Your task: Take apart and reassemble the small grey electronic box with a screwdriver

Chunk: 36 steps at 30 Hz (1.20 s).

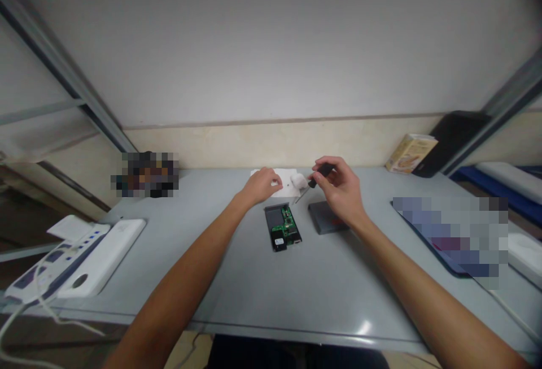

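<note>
My right hand (344, 188) is wrapped round the black handle of a screwdriver (324, 171). Its thin shaft slants down to the left, the tip just above the far end of an opened device (283, 228) with a green circuit board and a white label. My left hand (262, 185) rests over a white sheet of paper (289, 188), thumb and finger curled into a pinch; whatever is between them is too small to make out. A small dark speck lies on the paper, beside a crumpled white tissue (298, 181). Partly under my right hand sits a dark grey cover (326, 219).
At the left stand a white power strip (63, 256) with cables and a white flat box (105, 261). A blurred-out item (146, 176) is at the back left. On the right are a yellow carton (410, 153), a black case (453, 140) and a pixelated flat item (449, 239).
</note>
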### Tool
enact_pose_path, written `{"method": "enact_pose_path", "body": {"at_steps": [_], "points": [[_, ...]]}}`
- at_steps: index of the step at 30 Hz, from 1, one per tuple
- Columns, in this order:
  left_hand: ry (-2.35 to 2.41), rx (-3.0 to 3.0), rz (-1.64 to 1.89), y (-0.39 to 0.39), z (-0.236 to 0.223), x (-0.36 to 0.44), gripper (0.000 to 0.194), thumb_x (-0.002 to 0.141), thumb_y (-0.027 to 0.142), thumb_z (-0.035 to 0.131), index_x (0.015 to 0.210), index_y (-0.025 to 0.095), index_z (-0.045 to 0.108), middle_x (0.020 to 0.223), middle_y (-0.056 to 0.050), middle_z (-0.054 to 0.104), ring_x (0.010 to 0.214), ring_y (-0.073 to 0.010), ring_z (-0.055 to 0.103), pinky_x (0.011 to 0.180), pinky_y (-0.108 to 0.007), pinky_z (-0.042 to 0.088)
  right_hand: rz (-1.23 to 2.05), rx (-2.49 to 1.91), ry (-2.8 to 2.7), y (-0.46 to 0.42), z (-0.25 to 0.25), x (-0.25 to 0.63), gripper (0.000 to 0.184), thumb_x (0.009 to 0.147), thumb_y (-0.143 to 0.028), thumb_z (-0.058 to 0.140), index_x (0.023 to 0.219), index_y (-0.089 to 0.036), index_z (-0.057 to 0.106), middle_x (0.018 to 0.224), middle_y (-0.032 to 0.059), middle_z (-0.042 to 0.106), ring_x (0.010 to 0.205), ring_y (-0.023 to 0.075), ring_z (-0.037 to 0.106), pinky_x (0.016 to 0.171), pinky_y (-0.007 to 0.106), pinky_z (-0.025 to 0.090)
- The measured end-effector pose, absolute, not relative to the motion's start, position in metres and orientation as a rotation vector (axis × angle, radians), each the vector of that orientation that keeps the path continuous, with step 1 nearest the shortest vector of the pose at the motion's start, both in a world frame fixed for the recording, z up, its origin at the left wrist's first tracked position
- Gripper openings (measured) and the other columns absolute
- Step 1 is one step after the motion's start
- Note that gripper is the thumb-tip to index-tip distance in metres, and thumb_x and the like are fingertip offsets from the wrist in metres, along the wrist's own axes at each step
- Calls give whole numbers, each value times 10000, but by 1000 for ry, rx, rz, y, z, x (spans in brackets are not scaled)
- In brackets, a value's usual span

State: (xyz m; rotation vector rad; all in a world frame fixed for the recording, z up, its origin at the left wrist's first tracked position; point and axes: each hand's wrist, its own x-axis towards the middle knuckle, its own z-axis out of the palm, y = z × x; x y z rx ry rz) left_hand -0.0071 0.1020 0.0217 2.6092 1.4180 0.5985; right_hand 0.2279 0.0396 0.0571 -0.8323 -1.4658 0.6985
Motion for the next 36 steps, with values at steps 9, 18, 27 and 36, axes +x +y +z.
{"method": "enact_pose_path", "body": {"at_steps": [9, 18, 27, 36], "points": [[1165, 2453, 830, 59, 28, -22, 275, 1025, 374, 570, 1063, 191, 772, 1074, -72, 734, 1017, -198, 642, 958, -325, 485, 754, -672, -1415, 26, 72, 227, 258, 905, -355, 735, 1119, -260, 627, 923, -7, 606, 723, 150, 672, 676, 302, 532], [1124, 2297, 751, 17, 11, -28, 282, 969, 182, 559, 1194, 205, 728, 1072, -51, 744, 924, -171, 671, 845, -269, 519, 745, -791, -1725, 11, 75, 222, 147, 972, -380, 651, 1013, -240, 664, 771, -17, 599, 650, 139, 544, 609, 277, 413], [1366, 2428, 524, 4, 28, -21, 357, 938, 210, 547, 1274, 239, 663, 1099, -58, 774, 922, -224, 722, 818, -303, 541, 521, -995, -2529, 0, 72, 209, 225, 952, -412, 664, 1127, -274, 698, 1056, 49, 682, 885, 219, 666, 801, 346, 480], [1584, 2450, 389, 2, 27, -19, 458, 901, 226, 543, 1353, 261, 610, 1031, -67, 783, 890, -255, 736, 787, -329, 559, 412, -1194, -2787, -6, 63, 215, 479, 845, -594, 726, 1202, -284, 647, 1100, 68, 675, 755, 249, 705, 645, 351, 461]]}}
